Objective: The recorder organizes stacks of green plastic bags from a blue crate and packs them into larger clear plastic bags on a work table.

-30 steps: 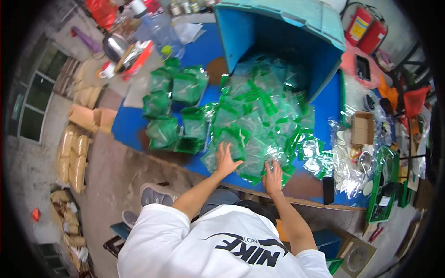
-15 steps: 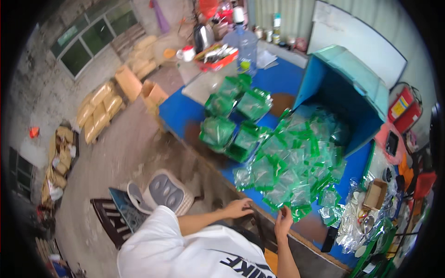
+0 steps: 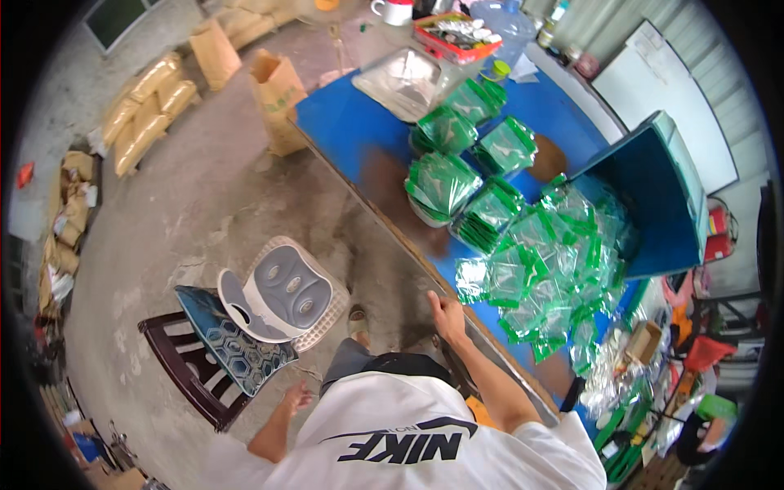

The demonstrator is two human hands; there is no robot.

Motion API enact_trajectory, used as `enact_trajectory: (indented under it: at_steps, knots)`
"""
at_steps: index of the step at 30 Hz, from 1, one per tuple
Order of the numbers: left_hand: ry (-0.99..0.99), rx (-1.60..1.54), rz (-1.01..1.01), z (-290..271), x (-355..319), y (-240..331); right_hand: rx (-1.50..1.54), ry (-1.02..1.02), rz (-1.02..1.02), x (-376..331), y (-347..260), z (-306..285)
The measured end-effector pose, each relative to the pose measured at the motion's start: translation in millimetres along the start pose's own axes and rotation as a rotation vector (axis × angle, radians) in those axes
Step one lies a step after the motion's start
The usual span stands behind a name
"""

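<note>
My right hand [image 3: 447, 317] is at the front edge of the blue-topped table [image 3: 327, 114], index finger stretched out and the others loosely curled, with nothing visible in it. Just beyond it spreads a loose heap of clear plastic packets with green edges [image 3: 539, 269], spilling from a teal bin [image 3: 665, 204] tipped on its side. Behind the hand stand several neat stacks of the same packets [image 3: 442, 186]. My left hand [image 3: 299, 395] hangs low beside the chair, fingers apart and nothing held.
A dark brown chair [image 3: 196, 367] with a patterned cushion [image 3: 237, 343] and a grey-white seat support [image 3: 286, 286] stands left of me. On the far table sit a clear-wrapped tray [image 3: 408, 82] and a red box of small items [image 3: 457, 37]. Assorted clutter [image 3: 621, 367] crowds the right end.
My view has turned and I stand more upright, further left. My left hand has left the table edge and dropped beside the chair. My right hand has come away from the packets.
</note>
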State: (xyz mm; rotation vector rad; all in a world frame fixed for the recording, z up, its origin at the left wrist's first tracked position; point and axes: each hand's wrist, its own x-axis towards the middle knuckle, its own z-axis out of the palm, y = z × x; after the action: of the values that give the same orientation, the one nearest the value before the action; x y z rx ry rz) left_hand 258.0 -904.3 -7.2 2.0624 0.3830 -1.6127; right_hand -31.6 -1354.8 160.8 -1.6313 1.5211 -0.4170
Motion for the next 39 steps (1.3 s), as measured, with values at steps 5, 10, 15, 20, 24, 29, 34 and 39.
enact_trajectory:
  at_steps: [5, 10, 15, 20, 24, 29, 34, 39]
  knots:
    - [-0.222, -0.202, -0.06, 56, -9, 54, -0.111, 0.009, 0.024, 3, -14, 16]
    - [-0.491, -0.455, -0.059, 96, -21, 124, -0.034, 0.013, 0.058, 28, -17, 17]
    - [-0.688, -0.712, -0.075, 77, -51, 169, 0.1, -0.031, -0.092, 81, -60, 33]
    - [-0.785, -0.726, -0.031, 31, -22, 260, 0.473, -0.352, -0.115, 123, -92, 56]
    - [-0.34, -0.293, 0.183, -8, -11, 301, 0.431, -0.508, -0.352, 157, -89, 100]
    - [-0.764, -0.459, -0.191, -75, -12, 345, 0.46, -0.431, -0.211, 189, -131, 96]
    - [-0.854, -0.144, -0.296, -101, -35, 438, 0.441, -0.377, -0.131, 242, -174, 107]
    - [-0.96, 0.292, -0.072, -153, 69, 521, 0.305, -0.246, -0.118, 317, -221, 183]
